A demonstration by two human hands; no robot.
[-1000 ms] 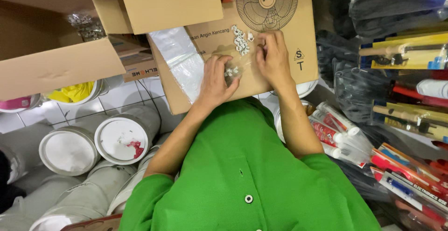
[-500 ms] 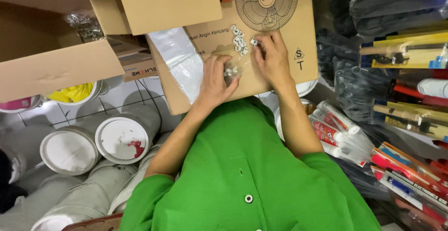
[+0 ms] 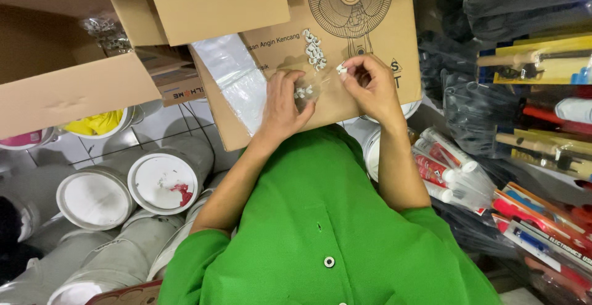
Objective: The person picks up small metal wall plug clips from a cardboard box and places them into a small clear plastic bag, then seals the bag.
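- Head view looks straight down on a person in a green shirt [image 3: 320, 219] who uses a flat cardboard box [image 3: 376, 58] as a work surface across the lap, so small parts stay within reach of both hands.
- Left hand [image 3: 285, 105] has its fingers curled together around a small clear plastic bag [image 3: 306, 90], held with its mouth turned towards the other hand; a few white pieces show inside it.
- Right hand [image 3: 369, 83] pinches one small white clip [image 3: 341, 68] between thumb and fingertips, just beside the bag's mouth, the other fingers loosely bent.
- One loose heap of the same white clips [image 3: 314, 49] lies on the box top, close above both hands; the pieces are too small to count.
- One flat stack of empty clear bags [image 3: 237, 83] rests on the left part of the box, near the left hand.
- Two open cartons [image 3: 216, 6] stand above, filled with more white pieces.
- Two white round lids [image 3: 161, 183] are plain at the left; the tubs around them are partly hidden.
- Tubes and packaged tools [image 3: 536, 219] crowd the right side, too overlapped to count.
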